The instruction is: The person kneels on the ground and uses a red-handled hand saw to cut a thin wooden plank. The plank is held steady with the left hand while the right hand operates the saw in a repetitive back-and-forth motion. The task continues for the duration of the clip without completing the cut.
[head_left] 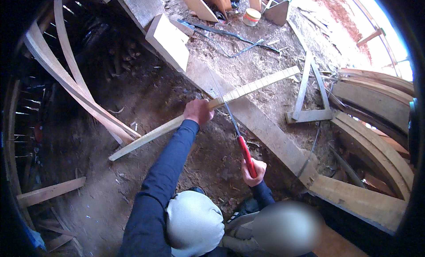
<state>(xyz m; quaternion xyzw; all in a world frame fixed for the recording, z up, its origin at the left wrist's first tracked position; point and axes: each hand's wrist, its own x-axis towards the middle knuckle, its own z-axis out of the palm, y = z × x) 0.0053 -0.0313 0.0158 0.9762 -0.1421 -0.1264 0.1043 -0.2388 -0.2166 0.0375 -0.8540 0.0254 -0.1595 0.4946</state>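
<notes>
My left hand [198,112] is closed around a long, thin wooden strip [261,83], pressing near its middle. The strip lies slantwise across a wide plank [270,133], and both its ends stick out past the plank's sides. My right hand [254,171] grips the red handle of a handsaw [233,119]. Its narrow blade crosses the strip just right of my left hand and points away from me. Several dark lines run across the strip's far half. How deep the blade sits in the wood I cannot tell.
A pale wood block [169,40] sits on the plank's far part. Curved timbers stand at left [66,80] and right [376,146]. A triangular wooden frame [308,115], a black strap [230,35] and a round tub [251,17] lie on the chip-strewn dirt floor.
</notes>
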